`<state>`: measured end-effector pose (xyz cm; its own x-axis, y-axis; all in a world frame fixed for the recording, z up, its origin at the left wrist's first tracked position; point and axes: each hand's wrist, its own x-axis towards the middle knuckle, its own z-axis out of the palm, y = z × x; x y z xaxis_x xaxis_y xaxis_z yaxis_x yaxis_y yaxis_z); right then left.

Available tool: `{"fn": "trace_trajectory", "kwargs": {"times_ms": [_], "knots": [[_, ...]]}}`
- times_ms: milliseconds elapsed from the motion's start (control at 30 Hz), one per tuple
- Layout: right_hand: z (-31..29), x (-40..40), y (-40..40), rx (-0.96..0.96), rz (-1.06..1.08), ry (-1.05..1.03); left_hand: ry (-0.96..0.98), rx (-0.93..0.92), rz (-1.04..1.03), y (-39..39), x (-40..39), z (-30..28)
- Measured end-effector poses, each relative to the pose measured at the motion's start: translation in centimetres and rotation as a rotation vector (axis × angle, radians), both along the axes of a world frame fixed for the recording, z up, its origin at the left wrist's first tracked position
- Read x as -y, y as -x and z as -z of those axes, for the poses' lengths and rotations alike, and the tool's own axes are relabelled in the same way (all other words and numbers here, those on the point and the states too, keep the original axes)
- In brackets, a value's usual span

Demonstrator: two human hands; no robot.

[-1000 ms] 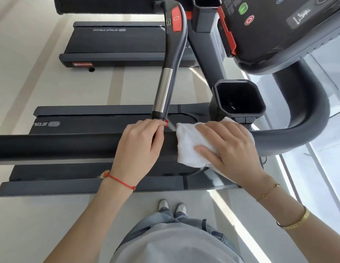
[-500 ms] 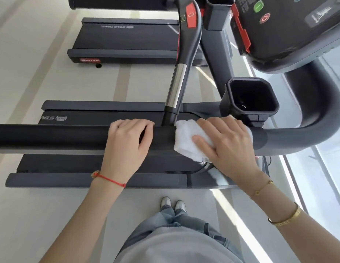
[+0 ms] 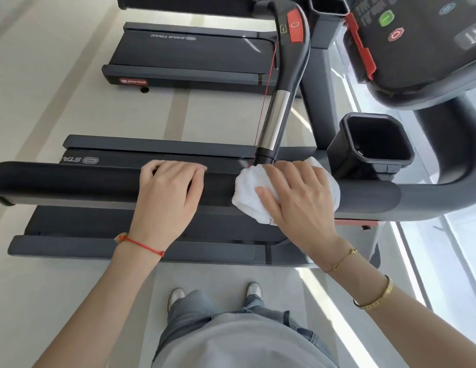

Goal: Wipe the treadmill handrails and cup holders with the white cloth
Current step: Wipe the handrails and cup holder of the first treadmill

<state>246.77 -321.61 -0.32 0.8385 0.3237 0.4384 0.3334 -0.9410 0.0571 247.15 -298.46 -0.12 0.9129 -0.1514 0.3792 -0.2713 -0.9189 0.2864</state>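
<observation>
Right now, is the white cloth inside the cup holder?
No, the right hand presses the white cloth onto the handrail, beside the cup holder.
</observation>
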Motion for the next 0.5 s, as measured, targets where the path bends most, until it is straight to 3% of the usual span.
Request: {"fn": "trace_trajectory", "kwargs": {"times_ms": [167, 500], "knots": [[0.3, -3.7, 0.4, 0.03, 0.091, -0.021, -0.01, -0.003, 0.024, -0.2, -3.8, -0.1], [0.8, -21.1, -1.6, 0.013, -0.028, -0.074, -0.053, -0.028, 0.057, -0.8, -16.3, -0.2]]}}
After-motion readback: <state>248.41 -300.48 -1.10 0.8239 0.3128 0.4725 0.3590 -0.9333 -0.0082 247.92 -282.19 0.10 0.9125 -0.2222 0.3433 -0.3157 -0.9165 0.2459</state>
